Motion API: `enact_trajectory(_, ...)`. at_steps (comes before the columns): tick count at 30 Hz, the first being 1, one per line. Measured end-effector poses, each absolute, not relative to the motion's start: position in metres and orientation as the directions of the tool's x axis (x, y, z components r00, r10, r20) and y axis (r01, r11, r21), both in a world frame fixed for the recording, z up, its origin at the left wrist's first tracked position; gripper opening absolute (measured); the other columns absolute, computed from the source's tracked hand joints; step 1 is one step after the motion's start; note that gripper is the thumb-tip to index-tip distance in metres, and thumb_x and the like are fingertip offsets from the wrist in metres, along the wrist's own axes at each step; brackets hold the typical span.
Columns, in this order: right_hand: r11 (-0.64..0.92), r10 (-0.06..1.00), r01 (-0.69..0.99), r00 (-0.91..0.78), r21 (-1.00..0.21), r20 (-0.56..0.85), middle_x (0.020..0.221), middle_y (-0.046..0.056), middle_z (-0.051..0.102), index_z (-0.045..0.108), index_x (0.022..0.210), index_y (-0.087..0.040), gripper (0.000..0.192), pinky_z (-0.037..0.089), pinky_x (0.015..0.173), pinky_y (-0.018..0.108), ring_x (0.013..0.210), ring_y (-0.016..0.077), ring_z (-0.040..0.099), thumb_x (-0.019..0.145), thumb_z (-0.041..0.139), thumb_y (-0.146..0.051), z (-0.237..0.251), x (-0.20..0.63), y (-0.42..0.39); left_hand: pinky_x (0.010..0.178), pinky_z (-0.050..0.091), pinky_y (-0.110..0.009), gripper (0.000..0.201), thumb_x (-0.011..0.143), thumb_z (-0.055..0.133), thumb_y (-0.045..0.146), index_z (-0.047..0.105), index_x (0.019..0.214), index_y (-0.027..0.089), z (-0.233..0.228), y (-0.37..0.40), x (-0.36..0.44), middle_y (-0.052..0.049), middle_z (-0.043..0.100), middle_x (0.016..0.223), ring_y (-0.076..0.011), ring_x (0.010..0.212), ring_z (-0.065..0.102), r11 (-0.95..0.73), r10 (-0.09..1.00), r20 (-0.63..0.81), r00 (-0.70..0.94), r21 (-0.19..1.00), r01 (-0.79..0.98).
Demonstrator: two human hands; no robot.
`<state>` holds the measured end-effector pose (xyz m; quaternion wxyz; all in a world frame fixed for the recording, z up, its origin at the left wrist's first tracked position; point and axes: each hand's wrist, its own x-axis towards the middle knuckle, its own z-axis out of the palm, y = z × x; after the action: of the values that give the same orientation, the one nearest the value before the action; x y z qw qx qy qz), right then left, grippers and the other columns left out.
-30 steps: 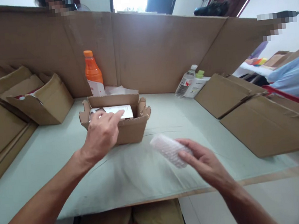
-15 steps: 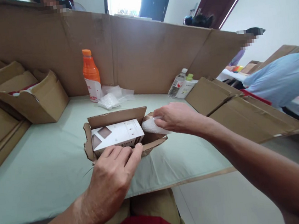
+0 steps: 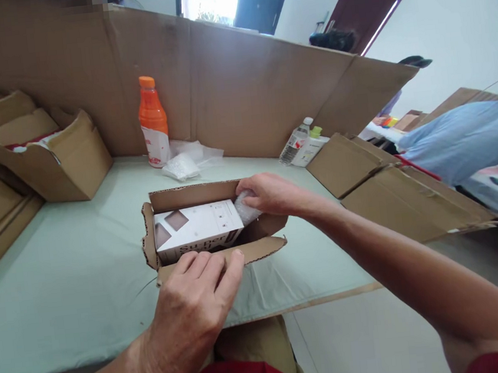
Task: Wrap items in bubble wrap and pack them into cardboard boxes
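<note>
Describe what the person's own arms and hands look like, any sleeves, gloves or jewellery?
Both arms are bare from wrist to as far up as the picture shows; no sleeves reach the forearms. The left hand and right hand wear no gloves, and no rings, watch or bands show on fingers or wrists. Red cloth shows at the bottom edge by the right upper arm, maybe a short sleeve.

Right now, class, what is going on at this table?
A person is packing a small cardboard box on a pale green table. The left hand rests on the box's near flap. The right hand pushes a wad of bubble wrap into the gap beside a white carton lying inside. An orange bottle and more wrap stand behind, against a cardboard wall.
</note>
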<state>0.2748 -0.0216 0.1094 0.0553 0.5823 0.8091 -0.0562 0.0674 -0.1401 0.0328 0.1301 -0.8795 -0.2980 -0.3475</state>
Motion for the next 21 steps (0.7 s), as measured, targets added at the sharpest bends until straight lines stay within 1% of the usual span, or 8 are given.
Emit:
enact_trajectory(3,0.323,0.936,0.946,-0.317,0.012,-0.151,0.095,0.008,0.077,0.074,0.095,-0.017,0.022,0.039,0.066,0.026,0.085,0.02,0.067,0.088,0.053,-0.014,0.1,0.267,-0.025,0.067,0.052,-0.039,0.033,0.096,0.043,0.006,0.059,0.125,0.004,0.033,-0.14,0.068,-0.013,0.073,0.093,-0.025,0.081,0.068,-0.781,0.43,0.693,0.578,-0.034,0.623)
enact_trajectory(7,0.412,0.889,0.91,-0.412,-0.045,-0.201,0.105,0.01,0.076,0.069,0.109,-0.015,0.026,0.04,0.068,0.026,0.091,0.0208,0.068,0.087,0.055,-0.012,0.099,0.27,-0.034,0.068,0.051,-0.038,0.032,0.096,0.044,0.006,0.06,0.123,0.006,0.033,-0.141,0.068,-0.012,0.074,0.093,-0.0239,0.082,0.069,-0.771,0.44,0.692,0.572,-0.035,0.636)
enact_trajectory(9,0.448,0.876,0.894,-0.438,0.002,-0.199,0.107,0.011,0.076,0.067,0.109,-0.014,0.025,0.041,0.069,0.027,0.093,0.0225,0.068,0.087,0.056,-0.012,0.098,0.276,-0.038,0.069,0.051,-0.037,0.032,0.096,0.044,0.007,0.06,0.124,0.007,0.032,-0.142,0.068,-0.012,0.074,0.094,-0.0233,0.082,0.068,-0.77,0.444,0.685,0.577,-0.038,0.637)
enact_trajectory(12,0.433,0.896,0.895,-0.415,0.106,-0.157,0.105,0.013,0.075,0.068,0.103,-0.015,0.019,0.041,0.069,0.029,0.094,0.0243,0.068,0.092,0.052,-0.014,0.089,0.277,-0.037,0.071,0.052,-0.038,0.032,0.095,0.045,0.005,0.061,0.124,0.007,0.03,-0.144,0.069,-0.012,0.074,0.096,-0.0234,0.083,0.067,-0.764,0.458,0.682,0.57,-0.027,0.645)
enact_trajectory(14,0.418,0.905,0.902,-0.402,0.107,-0.14,0.107,0.013,0.075,0.068,0.102,-0.015,0.019,0.042,0.07,0.028,0.095,0.024,0.069,0.094,0.051,-0.016,0.081,0.274,-0.033,0.075,0.052,-0.039,0.034,0.094,0.047,0.004,0.06,0.125,0.007,0.029,-0.145,0.069,-0.013,0.074,0.101,-0.0242,0.087,0.066,-0.763,0.466,0.679,0.568,-0.018,0.647)
enact_trajectory(16,0.41,0.909,0.91,-0.402,0.063,-0.114,0.111,0.014,0.074,0.068,0.106,-0.014,0.02,0.046,0.076,0.029,0.098,0.0245,0.069,0.095,0.051,-0.016,0.077,0.272,-0.031,0.081,0.053,-0.041,0.037,0.092,0.05,0.002,0.059,0.128,0.007,0.027,-0.149,0.068,-0.014,0.073,0.108,-0.0252,0.094,0.065,-0.769,0.485,0.671,0.561,0.021,0.639)
enact_trajectory(18,0.425,0.905,0.905,-0.426,-0.027,-0.023,0.118,0.015,0.072,0.066,0.115,-0.013,0.025,0.049,0.087,0.033,0.107,0.0263,0.068,0.093,0.053,-0.015,0.078,0.279,-0.036,0.092,0.054,-0.045,0.044,0.089,0.055,0.001,0.058,0.132,0.008,0.026,-0.155,0.064,-0.015,0.07,0.117,-0.028,0.108,0.064,-0.787,0.483,0.698,0.529,0.082,0.611)
enact_trajectory(21,0.464,0.873,0.862,-0.406,-0.202,0.272,0.131,0.011,0.068,0.065,0.123,-0.016,0.032,0.046,0.105,0.042,0.123,0.0268,0.062,0.094,0.053,-0.017,0.083,0.309,-0.06,0.105,0.051,-0.051,0.068,0.081,0.066,-0.001,0.052,0.145,0.018,0.021,-0.167,0.049,-0.013,0.063,0.131,-0.0319,0.127,0.058,-0.787,0.45,0.806,0.385,0.154,0.598)
